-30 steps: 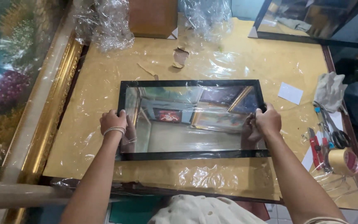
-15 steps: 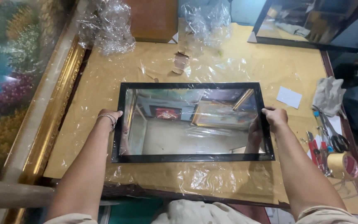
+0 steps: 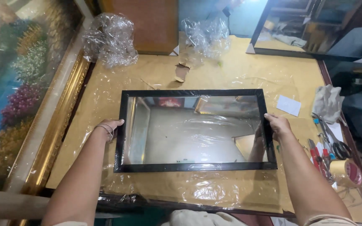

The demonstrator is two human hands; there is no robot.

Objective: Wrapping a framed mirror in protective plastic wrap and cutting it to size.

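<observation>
A black-framed mirror [image 3: 194,93] lies flat on a sheet of clear plastic film [image 3: 214,192] over the brown-papered table [image 3: 248,71]. My left hand [image 3: 109,127], with a bead bracelet at the wrist, grips the frame's left edge. On the opposite side my right hand [image 3: 276,125] holds the right edge. The glass reflects a room and my right forearm.
A large gilt-framed painting [image 3: 26,104] leans along the left. Crumpled plastic wrap [image 3: 110,39] and a brown board [image 3: 156,25] sit at the back, another dark frame [image 3: 298,52] at back right. Scissors [image 3: 334,144], tape roll [image 3: 344,169], a cloth [image 3: 327,102] and a white paper [image 3: 289,105] lie at right.
My hands slid outward from the mirror's surface to its left and right frame edges. The head view has shifted, so the mirror sits a little lower in the picture.
</observation>
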